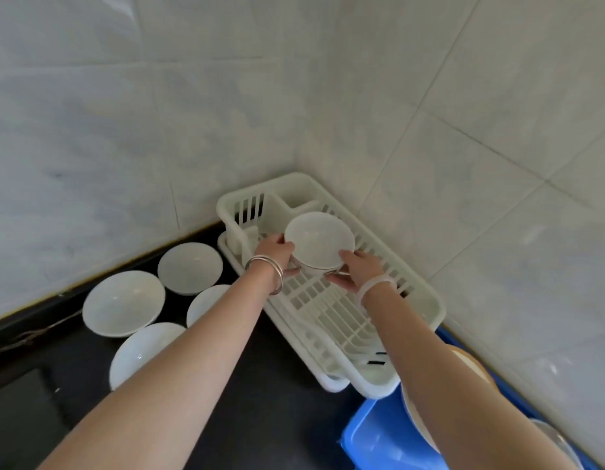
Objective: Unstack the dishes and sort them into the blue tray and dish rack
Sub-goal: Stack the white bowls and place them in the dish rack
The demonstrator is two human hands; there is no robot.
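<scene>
bowl (319,239): tilted, held over the dish rack (375,388) | hands: left hand (274,249) and right hand (357,269) clasp its opposite sides | handling: I judge it glazed, slippery, breakable, rather light; hold rim and foot.

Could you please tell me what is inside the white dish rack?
The dish rack shows bare slats near the camera. At its far end the left hand and right hand hold a white bowl; the floor under them is covered.
</scene>
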